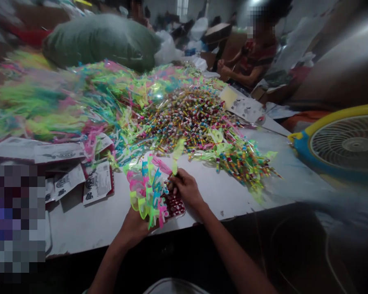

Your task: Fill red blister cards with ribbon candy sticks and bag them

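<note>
My left hand (pixel 134 228) grips a fanned bundle of neon plastic pieces (pixel 147 190), pink, green, yellow and blue, just above the white table (pixel 88 222) near its front edge. My right hand (pixel 185 187) pinches a green plastic piece (pixel 176 157) at the top of that bundle. A small red dotted packet (pixel 174 206) lies under the bundle between both hands. Behind them spreads a heap of small coloured candy tubes (pixel 190 118) and a large pile of neon plastic pieces (pixel 79 98).
Printed packets and cards (pixel 79 179) lie left of my hands. A yellow and blue fan (pixel 343 139) stands at the right. A big green sack (pixel 101 41) sits at the back. Another person (pixel 254 53) sits at the far right side of the table.
</note>
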Demonstrator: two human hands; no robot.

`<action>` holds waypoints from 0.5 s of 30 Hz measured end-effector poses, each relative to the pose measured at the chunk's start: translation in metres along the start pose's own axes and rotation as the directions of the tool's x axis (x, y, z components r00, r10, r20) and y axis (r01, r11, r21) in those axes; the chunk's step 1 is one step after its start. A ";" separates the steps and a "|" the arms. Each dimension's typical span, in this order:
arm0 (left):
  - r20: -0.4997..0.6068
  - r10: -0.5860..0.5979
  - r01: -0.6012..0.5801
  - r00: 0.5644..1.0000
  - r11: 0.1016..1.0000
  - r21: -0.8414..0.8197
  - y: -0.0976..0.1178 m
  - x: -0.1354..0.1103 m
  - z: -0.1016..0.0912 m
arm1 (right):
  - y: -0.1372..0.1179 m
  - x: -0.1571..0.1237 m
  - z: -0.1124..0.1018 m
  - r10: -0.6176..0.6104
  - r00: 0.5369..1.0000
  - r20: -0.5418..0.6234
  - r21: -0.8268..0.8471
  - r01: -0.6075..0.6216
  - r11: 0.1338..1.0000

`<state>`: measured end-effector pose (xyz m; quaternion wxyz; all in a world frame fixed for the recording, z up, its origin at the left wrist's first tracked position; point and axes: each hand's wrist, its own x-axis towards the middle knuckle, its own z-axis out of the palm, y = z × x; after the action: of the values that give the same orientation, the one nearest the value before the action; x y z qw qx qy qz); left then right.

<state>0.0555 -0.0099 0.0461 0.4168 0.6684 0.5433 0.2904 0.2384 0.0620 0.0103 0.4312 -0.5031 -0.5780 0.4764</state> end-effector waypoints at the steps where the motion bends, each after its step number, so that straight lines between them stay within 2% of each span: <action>1: 0.008 -0.009 0.009 1.000 1.000 -0.022 0.000 0.000 0.000 | 0.001 0.001 -0.001 -0.018 0.999 -0.038 -0.075 0.016 0.997; 4: 0.005 -0.036 0.036 0.999 0.998 -0.042 -0.002 0.000 0.000 | 0.000 -0.001 -0.005 -0.168 0.981 -0.096 -0.340 0.126 0.932; 6: 0.005 -0.059 0.059 0.998 0.998 -0.034 -0.003 0.000 0.000 | 0.000 -0.004 -0.003 -0.288 0.956 -0.051 -0.445 0.236 0.864; 8: 0.014 -0.072 0.072 0.997 0.997 -0.040 -0.003 -0.001 0.000 | 0.000 -0.008 0.002 -0.357 0.934 0.000 -0.501 0.309 0.808; 12: 0.012 -0.041 0.042 0.999 0.998 -0.052 0.001 0.000 -0.002 | -0.001 -0.013 0.013 -0.341 0.940 0.017 -0.548 0.294 0.783; 15: 0.002 0.003 -0.003 1.000 0.999 -0.043 0.005 0.002 -0.003 | -0.010 -0.014 0.001 -0.338 0.939 0.057 -0.495 0.320 0.808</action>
<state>0.0558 -0.0074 0.0519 0.4312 0.6605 0.5353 0.3020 0.2377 0.0477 0.0193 0.3727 -0.4972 -0.7518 0.2208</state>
